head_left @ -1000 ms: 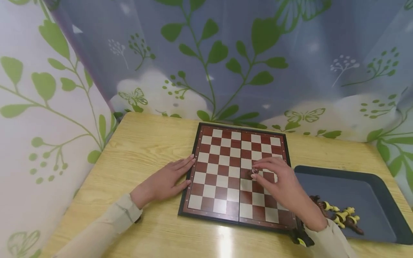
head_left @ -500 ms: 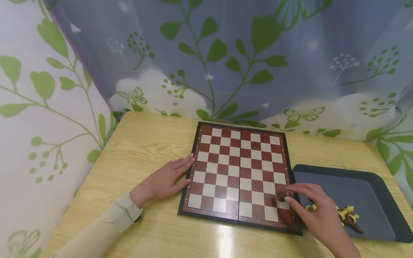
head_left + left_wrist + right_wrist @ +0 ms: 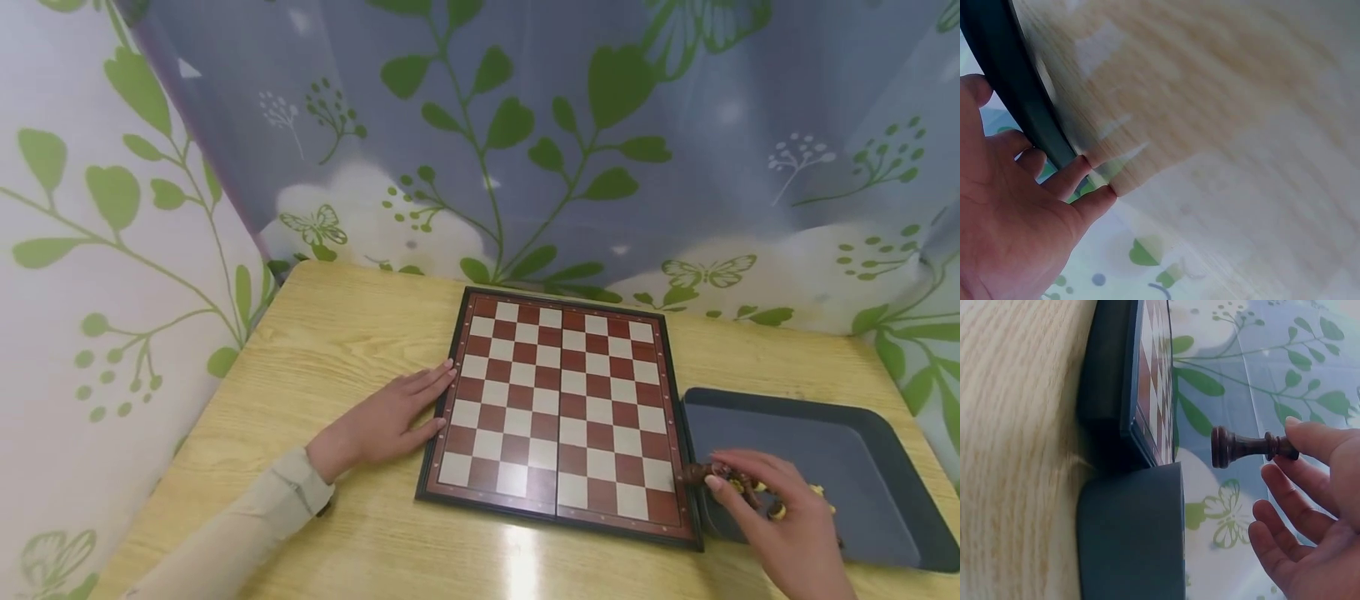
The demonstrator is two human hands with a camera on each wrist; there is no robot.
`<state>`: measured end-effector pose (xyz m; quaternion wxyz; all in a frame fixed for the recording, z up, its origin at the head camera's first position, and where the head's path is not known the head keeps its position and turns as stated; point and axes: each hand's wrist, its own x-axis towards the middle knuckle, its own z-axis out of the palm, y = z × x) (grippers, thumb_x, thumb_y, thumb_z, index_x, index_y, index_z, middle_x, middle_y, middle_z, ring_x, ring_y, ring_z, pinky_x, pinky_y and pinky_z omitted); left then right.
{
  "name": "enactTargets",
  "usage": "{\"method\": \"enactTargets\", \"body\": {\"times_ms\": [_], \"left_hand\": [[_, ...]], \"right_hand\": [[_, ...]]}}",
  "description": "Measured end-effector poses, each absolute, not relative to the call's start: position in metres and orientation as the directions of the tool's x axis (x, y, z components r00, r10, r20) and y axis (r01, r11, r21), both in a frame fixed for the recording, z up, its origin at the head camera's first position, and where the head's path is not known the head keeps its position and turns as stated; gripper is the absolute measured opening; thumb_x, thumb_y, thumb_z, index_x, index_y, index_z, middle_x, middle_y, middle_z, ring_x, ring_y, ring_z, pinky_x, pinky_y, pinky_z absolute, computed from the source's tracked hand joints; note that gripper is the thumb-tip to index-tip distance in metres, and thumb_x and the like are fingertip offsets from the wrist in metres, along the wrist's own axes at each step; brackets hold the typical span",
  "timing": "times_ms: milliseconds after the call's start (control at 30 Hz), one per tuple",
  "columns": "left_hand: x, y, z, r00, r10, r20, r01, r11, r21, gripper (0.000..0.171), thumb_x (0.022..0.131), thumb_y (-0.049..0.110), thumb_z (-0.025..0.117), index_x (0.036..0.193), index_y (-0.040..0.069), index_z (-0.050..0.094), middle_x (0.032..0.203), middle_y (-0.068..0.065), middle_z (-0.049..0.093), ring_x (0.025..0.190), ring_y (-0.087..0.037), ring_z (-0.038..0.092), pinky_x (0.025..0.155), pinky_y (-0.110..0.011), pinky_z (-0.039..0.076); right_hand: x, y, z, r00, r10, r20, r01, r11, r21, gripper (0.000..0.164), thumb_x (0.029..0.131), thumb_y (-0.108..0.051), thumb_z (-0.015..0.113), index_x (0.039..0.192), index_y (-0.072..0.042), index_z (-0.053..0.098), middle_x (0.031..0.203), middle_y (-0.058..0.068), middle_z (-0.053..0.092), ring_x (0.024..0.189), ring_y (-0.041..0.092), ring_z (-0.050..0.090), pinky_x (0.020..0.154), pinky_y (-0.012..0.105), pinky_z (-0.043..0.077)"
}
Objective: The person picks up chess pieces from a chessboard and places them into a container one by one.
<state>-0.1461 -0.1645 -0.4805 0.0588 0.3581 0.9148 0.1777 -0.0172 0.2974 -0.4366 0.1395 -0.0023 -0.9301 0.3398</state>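
A dark brown chess piece is pinched by its top end between the thumb and forefinger of my right hand. In the head view that piece is above the seam between the chessboard and the grey tray; its base points toward the board. My left hand rests with extended fingers against the board's left edge. In the left wrist view, the fingertips touch the table beside the board's dark side. Yellow and brown chess pieces lie in the tray, partly hidden by my right hand.
The board and tray stand side by side on a light wooden table. A cloth with green leaves and butterflies hangs right behind the table. Another patterned white cloth borders the left side.
My right hand has moved right and toward me, from the middle of the board to the tray's left rim, carrying the brown chess piece. My left hand has stayed at the board's edge.
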Motion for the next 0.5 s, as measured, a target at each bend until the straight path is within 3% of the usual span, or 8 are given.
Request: {"method": "enactTargets", "body": {"times_ms": [367,500], "left_hand": [[-0.146,-0.164,-0.483,-0.741,0.671,0.023,0.631,0.683,0.368,0.067,0.108,0.044,0.045,0.163,0.011,0.024,0.170,-0.005,0.020,0.150,-0.036,0.034,0.119,-0.060,0.031],[-0.146,-0.164,-0.482,-0.741,0.671,0.019,0.630,0.685,0.364,0.067,0.107,0.044,0.045,0.163,0.012,0.024,0.169,-0.004,0.020,0.149,-0.036,0.035,0.119,-0.060,0.031]], "right_hand": [[-0.015,0.309,-0.437,-0.926,0.261,0.273,0.005,0.732,-0.681,0.026,0.090,-0.008,0.078,0.116,-0.008,0.077,0.106,-0.038,0.057,0.099,-0.014,0.051,0.068,0.006,0.042],[-0.013,0.310,-0.438,-0.898,0.355,0.258,0.080,0.712,-0.698,0.026,0.090,-0.008,0.078,0.116,-0.007,0.077,0.101,-0.040,0.056,0.096,-0.012,0.050,0.063,0.010,0.038]]}}
